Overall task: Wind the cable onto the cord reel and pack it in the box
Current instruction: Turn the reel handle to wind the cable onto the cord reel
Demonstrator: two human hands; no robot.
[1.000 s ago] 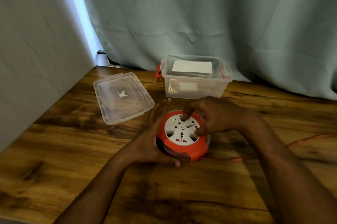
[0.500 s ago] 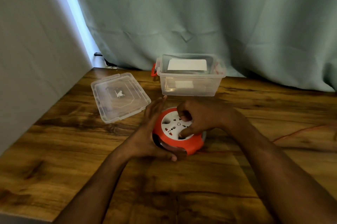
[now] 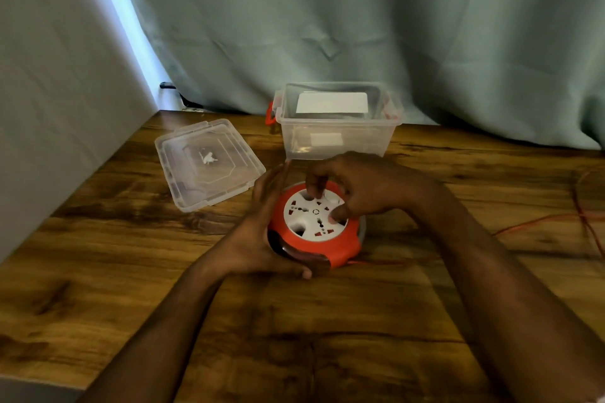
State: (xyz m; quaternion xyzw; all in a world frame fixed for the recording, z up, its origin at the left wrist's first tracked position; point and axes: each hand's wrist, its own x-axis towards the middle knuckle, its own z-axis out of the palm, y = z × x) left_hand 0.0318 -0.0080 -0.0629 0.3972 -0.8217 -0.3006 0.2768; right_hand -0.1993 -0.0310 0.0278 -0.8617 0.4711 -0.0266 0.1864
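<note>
Reel (image 3: 316, 232), rigid smooth plastic: left hand (image 3: 258, 232) cups its rim, fingers straight; right hand (image 3: 357, 189) hooks fingertips into the white face; slack cable (image 3: 537, 222) trails limp.

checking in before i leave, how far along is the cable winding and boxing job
Done: the clear box stands open, its lid lying flat beside it. In hand: the left hand braces the side of the orange cord reel while the right hand has fingers on its white face, apparently turning it. Left: orange cable trails loose across the table to the right, so winding isn't finished, and the reel isn't in the box yet.
</note>
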